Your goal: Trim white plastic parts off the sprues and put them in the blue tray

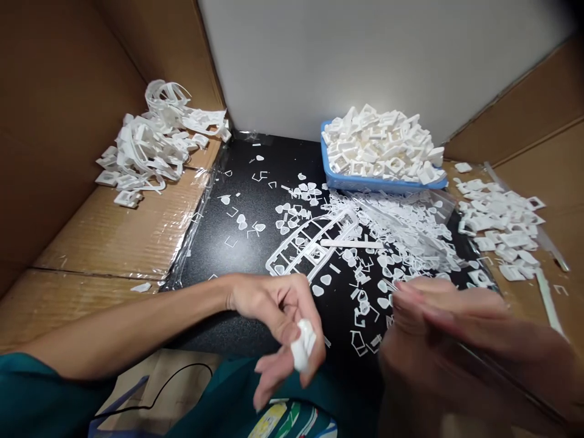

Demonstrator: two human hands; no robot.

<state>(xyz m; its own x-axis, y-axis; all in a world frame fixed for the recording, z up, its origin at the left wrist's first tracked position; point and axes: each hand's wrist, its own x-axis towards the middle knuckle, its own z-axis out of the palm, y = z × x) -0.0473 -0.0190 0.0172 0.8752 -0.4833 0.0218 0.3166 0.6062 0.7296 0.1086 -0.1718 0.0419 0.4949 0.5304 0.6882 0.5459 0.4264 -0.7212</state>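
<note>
My left hand (278,322) hangs over the near edge of the black mat (255,207), its fingers pinched on a small white plastic piece (303,345). My right hand (460,347) is smeared by motion at the lower right, just below a scatter of small white heart-shaped and bracket-shaped parts (401,243); its fingers cannot be read. A white plastic moulding frame (310,243) lies on the mat just beyond both hands.
A blue tray (383,181) heaped with white square pieces stands at the back. More white squares (502,225) lie on cardboard at right. A pile of stripped white frames (155,146) sits at left. Cardboard walls enclose the area.
</note>
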